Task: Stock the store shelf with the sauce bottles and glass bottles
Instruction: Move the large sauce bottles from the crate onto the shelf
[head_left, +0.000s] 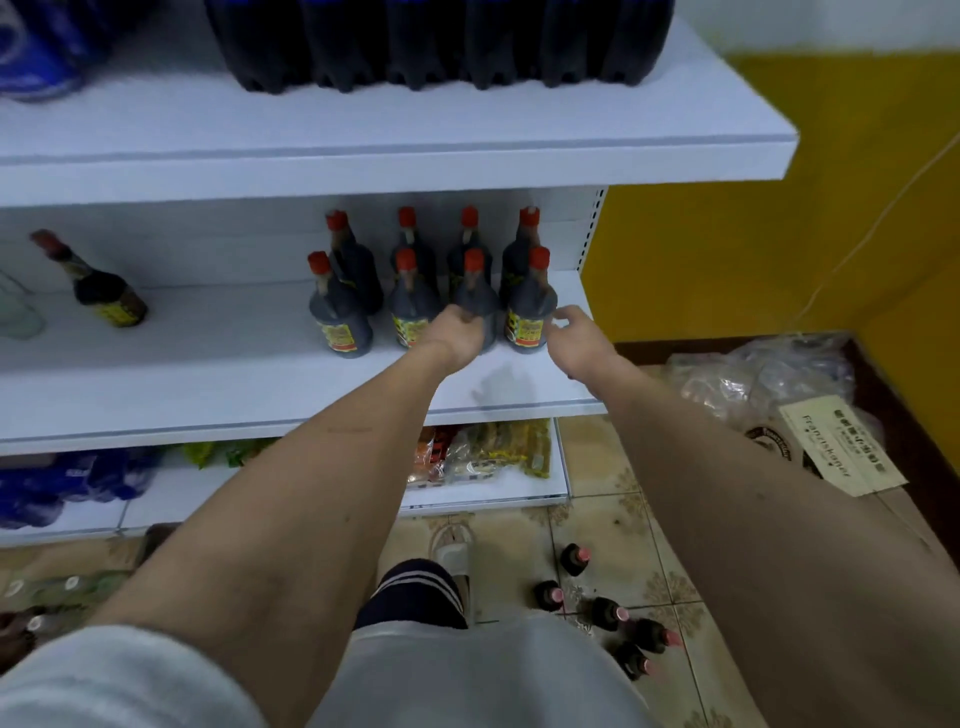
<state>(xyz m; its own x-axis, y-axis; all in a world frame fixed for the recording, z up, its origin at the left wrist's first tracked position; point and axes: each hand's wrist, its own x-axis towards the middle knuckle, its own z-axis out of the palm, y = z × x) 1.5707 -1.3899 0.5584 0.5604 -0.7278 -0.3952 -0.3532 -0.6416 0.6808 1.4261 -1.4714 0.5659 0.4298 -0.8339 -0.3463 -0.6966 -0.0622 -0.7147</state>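
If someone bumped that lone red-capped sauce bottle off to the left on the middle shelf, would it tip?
The lone sauce bottle looks tall with a narrow neck, so a knock up high would probably tip it. It seems full of dark liquid, so likely heavy for its size. It is round, so once down it might roll along the middle shelf. Its material is unclear.

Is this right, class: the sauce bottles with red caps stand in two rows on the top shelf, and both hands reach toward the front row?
Wrong shelf. The head view shows the sauce bottles in two rows on the middle shelf. Both hands, left hand and right hand, do reach toward the front row.
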